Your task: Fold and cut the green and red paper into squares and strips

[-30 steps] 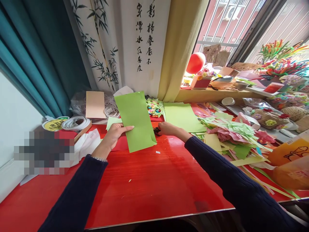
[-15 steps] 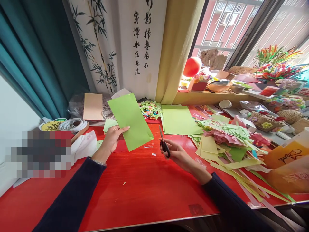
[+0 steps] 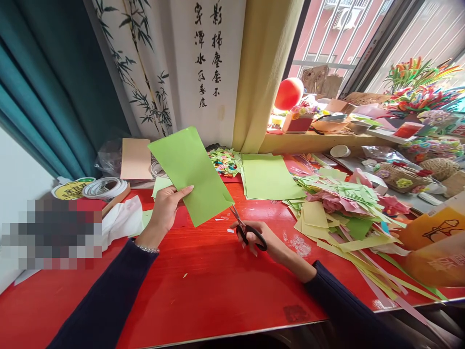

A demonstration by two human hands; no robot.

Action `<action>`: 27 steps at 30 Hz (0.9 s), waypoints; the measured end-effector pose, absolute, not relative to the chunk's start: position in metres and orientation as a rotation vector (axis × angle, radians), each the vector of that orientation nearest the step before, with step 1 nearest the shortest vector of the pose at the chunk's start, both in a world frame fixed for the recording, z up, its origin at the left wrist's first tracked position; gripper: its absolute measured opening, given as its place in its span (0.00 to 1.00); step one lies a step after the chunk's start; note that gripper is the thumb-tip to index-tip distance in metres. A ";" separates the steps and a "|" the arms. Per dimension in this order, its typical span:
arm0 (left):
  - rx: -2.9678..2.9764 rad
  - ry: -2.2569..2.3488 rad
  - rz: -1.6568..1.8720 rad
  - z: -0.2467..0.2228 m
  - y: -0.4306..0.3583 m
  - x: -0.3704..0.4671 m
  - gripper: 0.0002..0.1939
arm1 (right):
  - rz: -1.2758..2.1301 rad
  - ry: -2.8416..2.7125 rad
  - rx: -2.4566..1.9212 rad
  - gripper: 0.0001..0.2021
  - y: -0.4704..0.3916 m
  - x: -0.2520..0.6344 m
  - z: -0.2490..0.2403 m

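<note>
My left hand pinches a green sheet of paper by its left edge, thumb on top, and holds it tilted above the red table. In my right hand is a pair of black-handled scissors, fingers in the handle loops. The blades are parted a little and their tips meet the sheet's lower right corner. Behind them lies a stack of light green paper.
A heap of green, pink and yellow paper strips covers the table's right side. Small coloured scraps sit at the back. White tape rolls and a crumpled white tissue are on the left. Orange bags stand at the right edge.
The scissors have turned and come to the sheet's lower right corner, where before they stood apart from it. The green sheet has shifted slightly left in view.
</note>
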State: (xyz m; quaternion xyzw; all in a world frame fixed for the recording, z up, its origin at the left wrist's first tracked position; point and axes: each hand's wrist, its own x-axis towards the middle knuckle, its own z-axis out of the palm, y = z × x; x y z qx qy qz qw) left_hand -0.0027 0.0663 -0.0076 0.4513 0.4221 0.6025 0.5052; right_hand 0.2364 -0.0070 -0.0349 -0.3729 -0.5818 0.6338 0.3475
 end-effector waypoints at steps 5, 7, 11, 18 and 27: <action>1.175 1.007 1.479 -0.009 0.061 0.004 0.15 | 1.592 -1.519 -1.014 0.35 -0.009 0.235 -0.031; 1.198 1.012 1.491 -0.010 0.061 0.006 0.15 | 1.586 -1.521 -1.044 0.35 -0.009 0.234 -0.030; 1.218 1.012 1.518 -0.010 0.060 0.007 0.15 | 1.572 -1.527 -1.042 0.34 -0.009 0.235 -0.034; 1.263 1.066 1.558 -0.009 0.058 0.007 0.14 | 1.584 -1.508 -1.019 0.30 -0.006 0.236 -0.040; 1.340 1.233 1.521 -0.008 0.056 0.008 0.13 | 1.584 -1.463 -1.042 0.29 -0.008 0.234 -0.040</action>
